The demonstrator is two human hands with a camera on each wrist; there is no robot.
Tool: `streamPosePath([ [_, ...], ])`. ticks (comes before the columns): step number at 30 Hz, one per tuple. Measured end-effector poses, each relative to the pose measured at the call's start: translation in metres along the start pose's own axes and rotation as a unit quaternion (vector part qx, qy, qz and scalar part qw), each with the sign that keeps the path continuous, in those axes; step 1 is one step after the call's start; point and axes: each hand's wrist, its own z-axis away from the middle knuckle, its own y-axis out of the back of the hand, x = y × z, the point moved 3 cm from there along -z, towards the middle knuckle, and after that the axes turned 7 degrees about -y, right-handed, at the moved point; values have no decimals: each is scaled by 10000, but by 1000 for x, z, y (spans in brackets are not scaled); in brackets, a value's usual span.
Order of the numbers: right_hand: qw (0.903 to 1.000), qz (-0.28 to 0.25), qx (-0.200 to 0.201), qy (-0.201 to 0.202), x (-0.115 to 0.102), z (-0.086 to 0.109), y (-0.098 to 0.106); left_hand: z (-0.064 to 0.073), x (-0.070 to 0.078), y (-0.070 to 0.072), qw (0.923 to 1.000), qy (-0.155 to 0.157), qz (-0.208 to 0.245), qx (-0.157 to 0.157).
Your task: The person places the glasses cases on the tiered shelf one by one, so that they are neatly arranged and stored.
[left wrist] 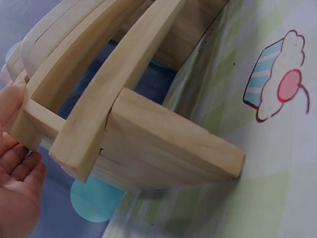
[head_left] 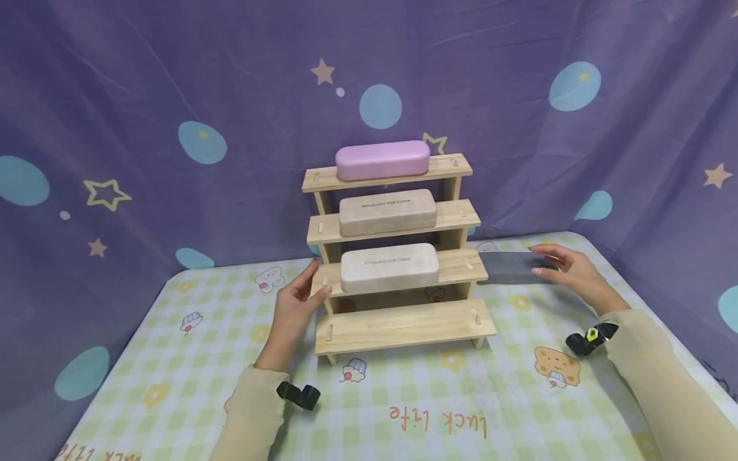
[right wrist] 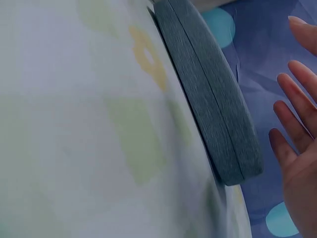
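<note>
The second-lowest step of the wooden rack is clamped at its left end by the left grip, the thumb laid on top. The right grip is held with fingers apart near the outer end of the dark grey case, which is set on the counter just right of the rack. On the upper three steps, from the top, are placed a pink case, a beige case and a white case.

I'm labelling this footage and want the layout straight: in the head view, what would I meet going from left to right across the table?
The left hand, the stepped wooden stand, the dark grey case, the right hand.
</note>
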Motion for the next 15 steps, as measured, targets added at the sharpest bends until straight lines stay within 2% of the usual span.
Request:
streamPosePath([
  [4, 9997, 206, 97, -113, 5, -5, 5, -1, 4, -2, 10000, 55, 24, -22],
  [10, 9994, 218, 129, -233, 12, -12, 8, 2, 21, -6, 9999, 143, 18, -22],
  [15, 9989, 221, -19, -411, 16, -19, 8, 2, 17, -5, 9998, 200, 38, -3],
])
